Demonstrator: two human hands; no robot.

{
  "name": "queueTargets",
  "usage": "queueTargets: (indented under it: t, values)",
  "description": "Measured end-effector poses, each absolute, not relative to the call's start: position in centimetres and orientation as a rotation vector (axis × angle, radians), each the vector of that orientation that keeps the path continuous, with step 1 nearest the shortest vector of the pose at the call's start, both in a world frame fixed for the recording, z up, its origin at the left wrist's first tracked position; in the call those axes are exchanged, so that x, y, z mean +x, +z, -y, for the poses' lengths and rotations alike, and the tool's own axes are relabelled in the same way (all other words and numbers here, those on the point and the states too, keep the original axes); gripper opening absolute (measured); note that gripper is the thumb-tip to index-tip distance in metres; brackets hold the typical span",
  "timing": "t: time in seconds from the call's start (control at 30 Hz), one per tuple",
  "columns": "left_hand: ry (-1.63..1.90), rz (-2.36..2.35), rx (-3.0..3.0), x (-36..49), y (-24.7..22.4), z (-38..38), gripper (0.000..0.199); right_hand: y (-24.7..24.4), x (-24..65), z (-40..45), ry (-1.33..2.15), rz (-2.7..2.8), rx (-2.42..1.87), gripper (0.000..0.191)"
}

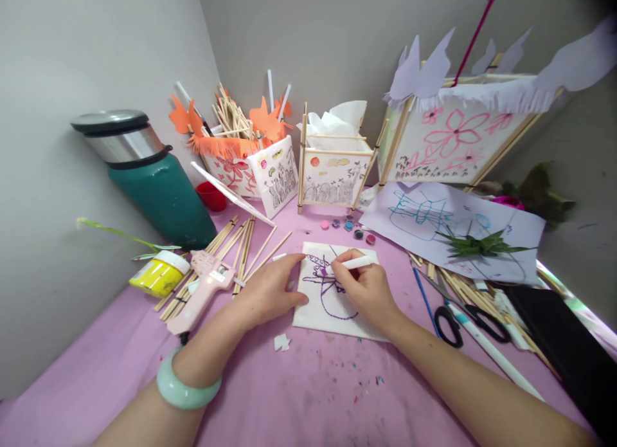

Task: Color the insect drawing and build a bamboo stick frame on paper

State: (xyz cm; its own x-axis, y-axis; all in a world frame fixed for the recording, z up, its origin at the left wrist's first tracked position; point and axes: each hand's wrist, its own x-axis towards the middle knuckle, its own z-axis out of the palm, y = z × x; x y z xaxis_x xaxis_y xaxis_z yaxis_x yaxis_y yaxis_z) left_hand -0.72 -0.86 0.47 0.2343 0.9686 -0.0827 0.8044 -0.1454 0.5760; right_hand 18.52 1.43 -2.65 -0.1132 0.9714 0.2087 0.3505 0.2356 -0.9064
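A white fabric-like square panel (308, 309) lies flat on the table, bearing a line drawing (332, 313) in dark purple. My right hand (369, 289) is closed around a white marker (359, 262), and its purple tip is at the upper part of the drawing. My left hand (270, 289) rests at the panel's left edge with thumb and fingers apart, the thumb touching the panel. Just beyond the panel sit several small paint-coloured caps or pots (358, 234). Small white scraps (282, 343) lie below the left hand.
On the left are a pink glue gun (207, 286), a yellow jar (161, 274), bundled sticks (229, 241) and a teal bottle (164, 190). Decorated stick-framed boxes (335, 177) stand behind. Scissors (450, 325), a blue brush (427, 302) and a black phone-like object (554, 331) lie right.
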Motion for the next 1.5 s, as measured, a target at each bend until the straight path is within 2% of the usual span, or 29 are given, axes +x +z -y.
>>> queueTargets:
  t: [1.5]
  values:
    - [0.396, -1.630, 2.026, -0.73, 0.49, 0.85, 0.069, -2.84, 19.07, -1.72, 0.757, 1.548, -1.287, 0.017]
